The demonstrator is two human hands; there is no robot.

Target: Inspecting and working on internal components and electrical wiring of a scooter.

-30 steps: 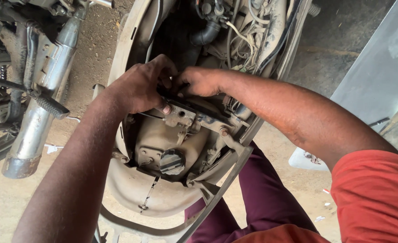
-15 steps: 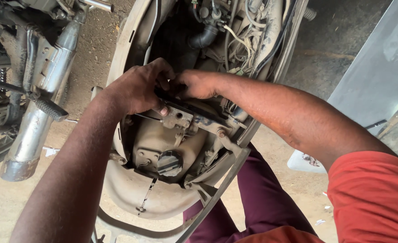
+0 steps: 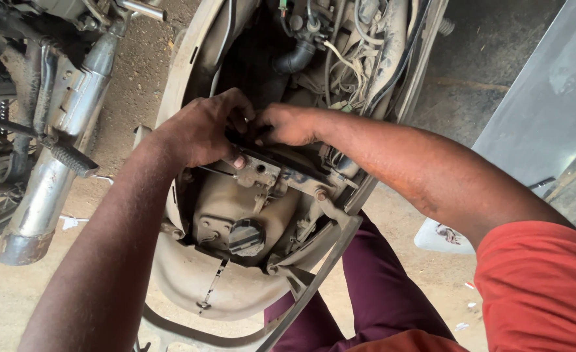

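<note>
Together, the fingers of the left hand (image 3: 200, 130) and the right hand (image 3: 288, 124) curl closed around the upper-left end of a dark flat bracket (image 3: 281, 160), left thumb pressed on its dusty metal tab and right fingertips pinching the edge beside it. Its long axis runs diagonally, from the hands at upper left down toward the lower right, across the open scooter body (image 3: 190, 65). Below it sit the dusty engine casing (image 3: 219, 208) with its black filler cap (image 3: 245, 236); wiring (image 3: 346, 58) hangs above, and a motorcycle exhaust pipe (image 3: 53, 176) stands well apart at left.
</note>
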